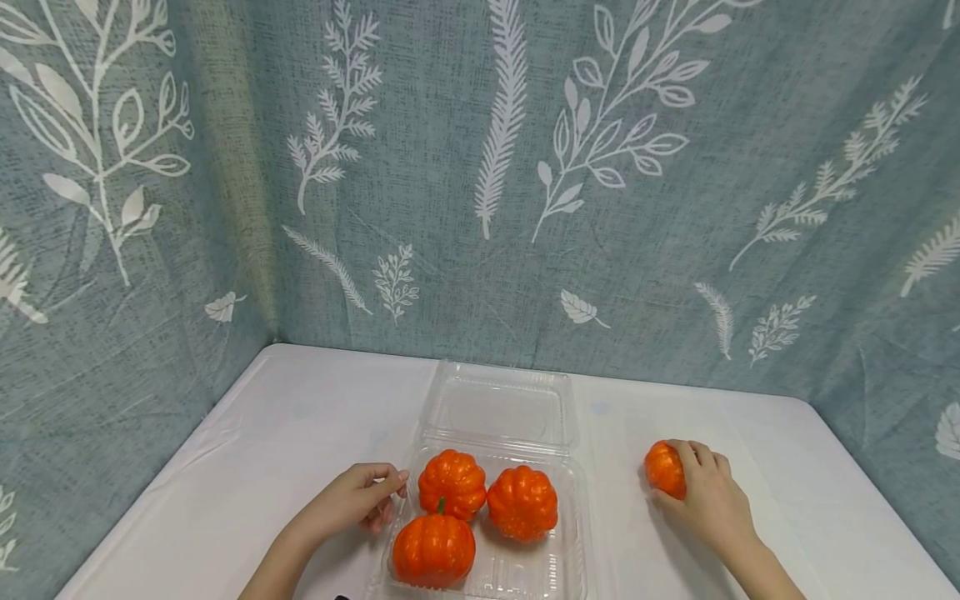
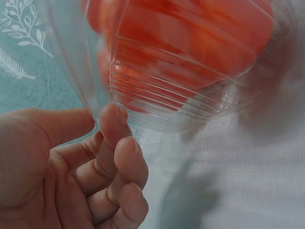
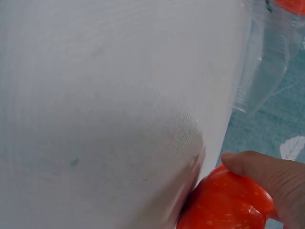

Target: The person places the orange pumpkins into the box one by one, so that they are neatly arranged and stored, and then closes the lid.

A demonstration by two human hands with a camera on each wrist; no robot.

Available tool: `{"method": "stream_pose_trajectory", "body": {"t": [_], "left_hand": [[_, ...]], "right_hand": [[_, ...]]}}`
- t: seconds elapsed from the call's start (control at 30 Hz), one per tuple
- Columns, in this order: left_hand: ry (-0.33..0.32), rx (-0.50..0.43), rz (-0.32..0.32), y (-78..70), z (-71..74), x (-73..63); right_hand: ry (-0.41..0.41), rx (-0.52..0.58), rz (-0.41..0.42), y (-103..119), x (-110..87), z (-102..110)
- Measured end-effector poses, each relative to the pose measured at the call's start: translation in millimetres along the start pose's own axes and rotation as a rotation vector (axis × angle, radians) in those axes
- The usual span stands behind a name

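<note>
A clear plastic clamshell box lies with its lid folded back, and three orange toy pumpkins sit in its base: one at the back left, one at the right, and one with a green stem at the front left. My left hand pinches the left rim of the box between thumb and index finger, as the left wrist view shows up close. Off to the right, my right hand grips another small orange pumpkin, its thumb laid along one side.
A white cloth covers the table. Behind it and along both sides hangs a blue-green curtain printed with white leaves. A small dark object shows at the bottom edge near my left forearm.
</note>
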State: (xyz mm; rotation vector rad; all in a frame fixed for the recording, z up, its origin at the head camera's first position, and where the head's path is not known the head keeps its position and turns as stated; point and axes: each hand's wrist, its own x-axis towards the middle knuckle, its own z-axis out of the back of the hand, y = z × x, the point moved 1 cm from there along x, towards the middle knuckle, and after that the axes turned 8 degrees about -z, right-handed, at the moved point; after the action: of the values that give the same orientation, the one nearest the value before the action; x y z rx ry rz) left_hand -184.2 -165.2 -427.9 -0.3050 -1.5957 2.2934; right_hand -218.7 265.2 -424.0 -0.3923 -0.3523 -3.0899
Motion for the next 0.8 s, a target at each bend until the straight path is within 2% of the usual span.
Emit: {"method": "stream_pose_trajectory", "body": {"t": [0.33, 0.8], "left_hand": [[0.004, 0.0, -0.002, 0.0, 0.6, 0.1], [0.004, -0.002, -0.004, 0.6, 1.1, -0.5]], "right_hand": [[-0.018, 0.013, -0.007, -0.7, 1.5, 0.0], [-0.001, 0.035, -0.03, -6.2, 9.0, 2.5]]}}
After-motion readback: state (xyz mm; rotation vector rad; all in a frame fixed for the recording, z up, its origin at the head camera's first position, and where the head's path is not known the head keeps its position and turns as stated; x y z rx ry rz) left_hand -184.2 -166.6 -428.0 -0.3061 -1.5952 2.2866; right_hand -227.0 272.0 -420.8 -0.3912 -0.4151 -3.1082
